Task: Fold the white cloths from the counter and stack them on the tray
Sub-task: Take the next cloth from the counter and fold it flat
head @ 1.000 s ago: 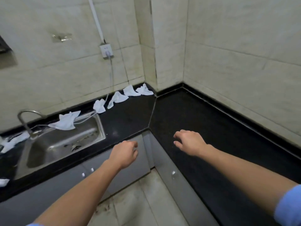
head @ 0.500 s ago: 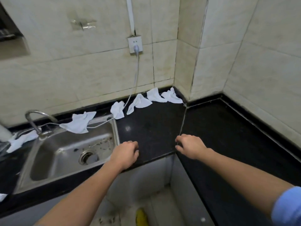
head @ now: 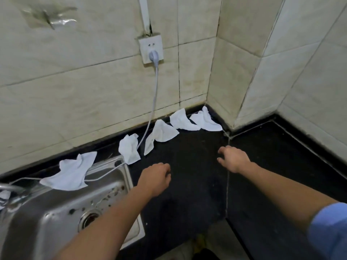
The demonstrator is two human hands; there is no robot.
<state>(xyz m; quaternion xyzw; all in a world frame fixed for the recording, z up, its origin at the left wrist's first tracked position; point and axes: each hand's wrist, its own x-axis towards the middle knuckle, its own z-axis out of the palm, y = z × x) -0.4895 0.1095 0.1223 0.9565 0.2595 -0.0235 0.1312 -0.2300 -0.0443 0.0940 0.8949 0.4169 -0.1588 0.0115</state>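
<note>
Loosely curled fingers (head: 223, 149) of left hand (head: 155, 180) and right hand (head: 233, 159) hold nothing above the counter (head: 191, 145); the cloths (head: 163, 133), strung along the wall mid-frame, look light and limp, best pinched by a corner.

The counter (head: 187, 156) is dark, glossy stone; the cloths (head: 163, 132) soft white fabric; the sink (head: 62, 218) dull, spotted steel; wall tiles (head: 75, 91) smooth, grimy.
</note>
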